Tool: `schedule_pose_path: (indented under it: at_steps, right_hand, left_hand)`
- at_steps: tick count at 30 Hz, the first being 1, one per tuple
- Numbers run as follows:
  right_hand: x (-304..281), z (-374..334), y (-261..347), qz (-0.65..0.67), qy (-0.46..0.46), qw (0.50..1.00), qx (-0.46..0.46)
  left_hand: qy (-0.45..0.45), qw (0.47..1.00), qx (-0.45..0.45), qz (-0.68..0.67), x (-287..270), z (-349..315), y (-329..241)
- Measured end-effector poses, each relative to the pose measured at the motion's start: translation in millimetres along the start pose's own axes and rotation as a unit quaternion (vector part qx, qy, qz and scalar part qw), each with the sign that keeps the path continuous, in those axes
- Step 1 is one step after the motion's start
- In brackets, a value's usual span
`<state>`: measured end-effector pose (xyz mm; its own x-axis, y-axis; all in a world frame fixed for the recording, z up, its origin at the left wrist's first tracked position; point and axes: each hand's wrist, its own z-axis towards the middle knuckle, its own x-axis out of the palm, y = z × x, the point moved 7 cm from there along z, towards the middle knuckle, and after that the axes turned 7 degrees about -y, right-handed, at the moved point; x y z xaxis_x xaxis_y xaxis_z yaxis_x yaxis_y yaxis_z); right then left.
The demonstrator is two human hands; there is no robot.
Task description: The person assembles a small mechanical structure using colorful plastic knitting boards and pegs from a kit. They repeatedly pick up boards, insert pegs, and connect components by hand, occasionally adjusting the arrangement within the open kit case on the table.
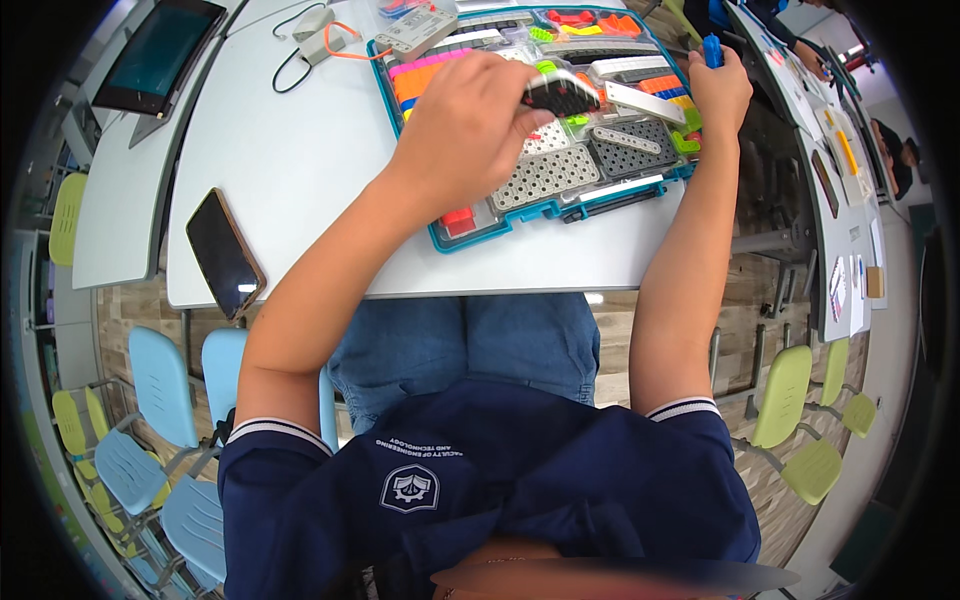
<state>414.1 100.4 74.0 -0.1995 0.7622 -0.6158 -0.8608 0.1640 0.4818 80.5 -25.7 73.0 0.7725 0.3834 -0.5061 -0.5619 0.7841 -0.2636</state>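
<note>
My left hand (462,135) is closed over the near half of a teal parts case (470,238), pinching a black and white building part (560,93) with a dark, studded-looking face. Part of it hides behind my fingers. At the case's right edge, my right hand (722,92) is raised and closed around a small blue piece (712,50). Grey perforated plates (546,178), a white beam (645,102) and several orange, yellow, green and pink parts fill the compartments. A red block (459,220) lies in the near left corner.
A phone (226,252) lies on the white table (290,160) at left. Beyond it are a grey controller box (415,32) and cabled adapters (318,35). A dark screen (160,52) stands far left. Blue chairs (160,385) and green chairs (783,395) flank me. Another person's arm (808,58) shows far right.
</note>
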Motion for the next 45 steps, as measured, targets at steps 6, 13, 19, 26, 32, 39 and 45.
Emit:
schedule_pose_path:
  at_steps: [6,13,19,26,32,39,45]
  right_hand:
    - [-6,-4,6,0.005,0.003,1.000,0.025]
    - [-9,-4,10,0.003,-0.012,1.000,0.000]
    - [-9,-3,8,-0.008,-0.001,1.000,0.011]
    - [-7,-4,9,-0.008,0.007,1.000,0.015]
    - [-9,-3,11,-0.006,0.006,1.000,0.005]
    - [1,5,-6,0.024,-0.005,1.000,-0.016]
    - [2,13,-16,0.018,-0.031,0.998,-0.044]
  left_hand:
    - [0.030,0.999,0.039,-0.016,8,-3,-9]
    - [0.019,0.996,0.091,0.017,11,-4,-17]
    - [0.018,0.991,0.123,0.038,13,-4,-24]
    - [0.023,0.990,0.129,0.046,15,-4,-25]
    - [0.016,0.995,0.100,0.011,12,-4,-20]
    - [-0.072,0.997,0.015,-0.010,-11,0,16]
    - [-0.098,0.991,-0.073,0.045,-23,-2,68]
